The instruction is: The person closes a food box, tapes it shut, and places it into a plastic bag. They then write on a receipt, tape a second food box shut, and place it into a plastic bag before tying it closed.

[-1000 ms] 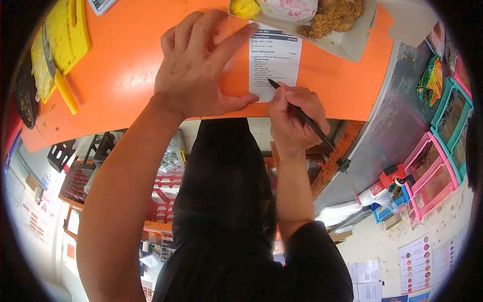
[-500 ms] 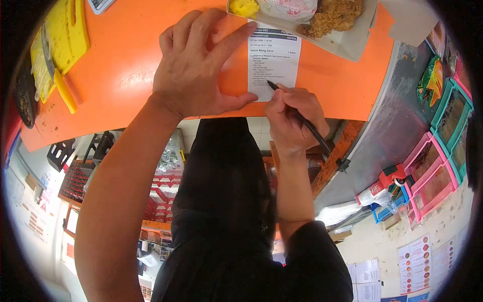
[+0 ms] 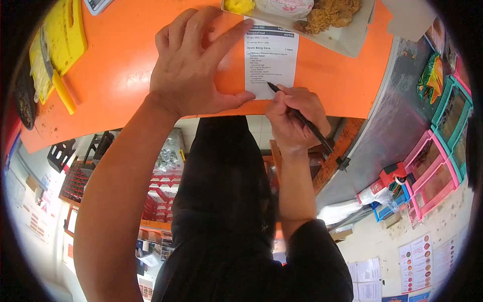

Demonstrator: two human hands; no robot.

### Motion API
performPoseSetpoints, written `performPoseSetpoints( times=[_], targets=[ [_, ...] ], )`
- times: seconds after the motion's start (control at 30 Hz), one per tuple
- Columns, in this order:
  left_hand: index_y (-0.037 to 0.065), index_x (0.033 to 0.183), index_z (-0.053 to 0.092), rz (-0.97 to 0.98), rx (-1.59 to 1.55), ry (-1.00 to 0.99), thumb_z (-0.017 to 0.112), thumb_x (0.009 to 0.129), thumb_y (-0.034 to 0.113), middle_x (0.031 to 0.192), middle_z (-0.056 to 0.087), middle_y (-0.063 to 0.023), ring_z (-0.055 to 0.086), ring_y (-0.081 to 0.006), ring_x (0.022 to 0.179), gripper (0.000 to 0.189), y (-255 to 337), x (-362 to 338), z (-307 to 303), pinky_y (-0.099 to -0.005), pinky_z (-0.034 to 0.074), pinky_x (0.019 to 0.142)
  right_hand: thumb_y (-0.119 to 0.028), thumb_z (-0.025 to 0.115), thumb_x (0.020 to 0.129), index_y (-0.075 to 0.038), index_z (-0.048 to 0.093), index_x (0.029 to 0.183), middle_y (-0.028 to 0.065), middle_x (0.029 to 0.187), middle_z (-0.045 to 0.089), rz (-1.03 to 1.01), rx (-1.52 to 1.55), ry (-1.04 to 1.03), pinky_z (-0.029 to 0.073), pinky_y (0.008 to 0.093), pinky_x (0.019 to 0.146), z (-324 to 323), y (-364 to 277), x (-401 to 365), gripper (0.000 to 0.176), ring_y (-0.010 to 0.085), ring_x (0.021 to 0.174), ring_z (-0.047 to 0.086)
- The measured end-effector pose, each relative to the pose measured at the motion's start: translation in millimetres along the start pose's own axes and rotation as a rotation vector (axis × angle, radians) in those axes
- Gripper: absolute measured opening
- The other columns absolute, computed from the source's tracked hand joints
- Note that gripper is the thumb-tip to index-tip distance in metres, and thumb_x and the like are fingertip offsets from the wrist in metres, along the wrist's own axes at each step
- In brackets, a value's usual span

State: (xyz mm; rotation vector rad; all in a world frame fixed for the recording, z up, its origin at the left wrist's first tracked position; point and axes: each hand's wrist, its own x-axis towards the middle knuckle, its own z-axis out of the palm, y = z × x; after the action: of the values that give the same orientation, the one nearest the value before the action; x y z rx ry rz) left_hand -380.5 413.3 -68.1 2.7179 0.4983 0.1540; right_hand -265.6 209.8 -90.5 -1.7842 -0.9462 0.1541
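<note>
A printed receipt (image 3: 271,65) lies flat on the orange table, its upper end at the edge of a paper food box (image 3: 342,43). My left hand (image 3: 188,65) rests with fingers spread, its index fingertip and thumb tip pressing on the receipt's left edge. In my right hand (image 3: 299,118) a black pen (image 3: 309,126) is gripped, with its tip at the lower lines of the receipt's print. Inside the box sit a piece of fried chicken (image 3: 332,15), a white wrapped bundle (image 3: 287,6) with red print and something yellow (image 3: 240,5).
On the left of the orange table (image 3: 126,75) lies a yellow cutting board (image 3: 65,35) with a yellow-handled knife (image 3: 63,90). To the right, a grey metal surface (image 3: 392,95) holds pink and teal plastic baskets (image 3: 448,110) and a green packet (image 3: 430,78).
The view has shifted slightly, and the receipt and box appear a little up and left. The pen tip sits marginally lower on the receipt. Both hands keep their hold.
</note>
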Motion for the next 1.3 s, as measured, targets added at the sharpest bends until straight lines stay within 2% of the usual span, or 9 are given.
performPoseSetpoints(
  times=[0.23,0.3,0.73,0.83,0.93,1.0,1.07,1.13,1.3],
  targets=[
    [0.026,0.154,0.058,0.009,0.009,0.006,0.094,0.060,0.059,0.151,0.045,-0.0212,0.040,-0.0446,0.141,0.106,-1.1,0.7,0.1,-0.0589,0.034,0.114,0.010,0.081,0.084,-0.002,0.066,0.099,0.0125,0.087,0.075,-0.053,0.042,-0.165,0.061,0.0327,0.070,0.7,-2.6,6.0,0.024,0.0236,0.078,0.075],
    [0.026,0.153,0.058,0.002,0.013,-0.005,0.094,0.059,0.059,0.151,0.044,-0.0212,0.040,-0.0447,0.141,0.106,1.1,0.0,0.8,-0.0590,0.034,0.114,0.010,0.081,0.085,-0.001,0.067,0.100,0.0140,0.091,0.076,0.136,0.015,0.101,0.059,0.0311,0.070,7.7,0.8,6.2,0.024,0.0218,0.081,0.074],
    [0.026,0.151,0.061,-0.013,-0.019,0.023,0.094,0.058,0.059,0.150,0.046,-0.0173,0.041,-0.0385,0.142,0.104,1.0,1.3,-1.5,-0.0544,0.034,0.110,0.007,0.076,0.090,0.000,0.065,0.097,0.0151,0.091,0.074,0.151,0.035,0.068,0.060,0.0311,0.070,-21.5,-1.5,11.5,0.015,0.0217,0.084,0.074],
    [0.023,0.150,0.061,-0.016,-0.018,0.014,0.093,0.060,0.060,0.151,0.045,-0.0187,0.041,-0.0390,0.142,0.103,1.2,1.8,-5.2,-0.0546,0.034,0.110,-0.002,0.073,0.096,0.001,0.065,0.099,0.0129,0.090,0.073,0.507,0.158,0.497,0.059,0.0299,0.070,-46.7,3.3,41.4,0.009,0.0191,0.083,0.073],
    [0.021,0.150,0.061,-0.021,-0.036,-0.001,0.092,0.062,0.061,0.152,0.044,-0.0200,0.040,-0.0399,0.143,0.102,3.1,1.5,-8.6,-0.0552,0.034,0.112,-0.012,0.072,0.099,0.002,0.066,0.107,0.0135,0.089,0.073,0.708,-0.262,0.179,0.058,0.0332,0.071,-85.7,-4.0,91.1,0.018,0.0211,0.078,0.072],
    [0.019,0.150,0.060,-0.017,-0.036,0.019,0.091,0.063,0.063,0.152,0.043,-0.0206,0.040,-0.0405,0.143,0.102,2.1,5.6,-12.9,-0.0556,0.033,0.113,-0.021,0.071,0.098,0.007,0.061,0.119,0.0216,0.082,0.072,0.759,-0.635,-0.183,0.059,0.0431,0.075,-100.6,-4.1,109.9,0.036,0.0357,0.079,0.075],
    [0.015,0.151,0.057,-0.046,-0.059,-0.063,0.089,0.064,0.065,0.153,0.042,-0.0220,0.039,-0.0419,0.143,0.105,4.8,5.3,-20.4,-0.0562,0.033,0.115,-0.019,0.076,0.094,0.003,0.056,0.135,0.0161,0.087,0.072,0.832,-0.664,-0.186,0.058,0.0433,0.078,-104.5,-8.7,122.2,0.050,0.0336,0.077,0.071],
    [0.010,0.154,0.050,0.000,-0.085,-0.022,0.086,0.070,0.066,0.153,0.042,-0.0241,0.038,-0.0442,0.143,0.108,0.5,1.6,-23.9,-0.0560,0.033,0.115,-0.017,0.073,0.094,0.004,0.043,0.150,0.0291,0.114,0.071,0.687,-0.523,-0.218,0.056,0.0475,0.092,-107.1,-19.0,136.7,0.067,0.0421,0.108,0.072],
    [-0.002,0.141,0.050,-0.220,-0.447,0.473,0.081,0.091,0.041,0.145,0.047,-0.0267,0.044,-0.0457,0.134,0.073,-2.8,23.7,-17.5,-0.0554,0.042,0.106,-0.015,0.076,0.092,-0.001,0.028,0.163,0.0309,0.140,0.059,0.358,-0.330,-0.171,0.053,0.0485,0.102,-98.5,-26.4,179.8,0.087,0.0436,0.128,0.062]
  ],
)
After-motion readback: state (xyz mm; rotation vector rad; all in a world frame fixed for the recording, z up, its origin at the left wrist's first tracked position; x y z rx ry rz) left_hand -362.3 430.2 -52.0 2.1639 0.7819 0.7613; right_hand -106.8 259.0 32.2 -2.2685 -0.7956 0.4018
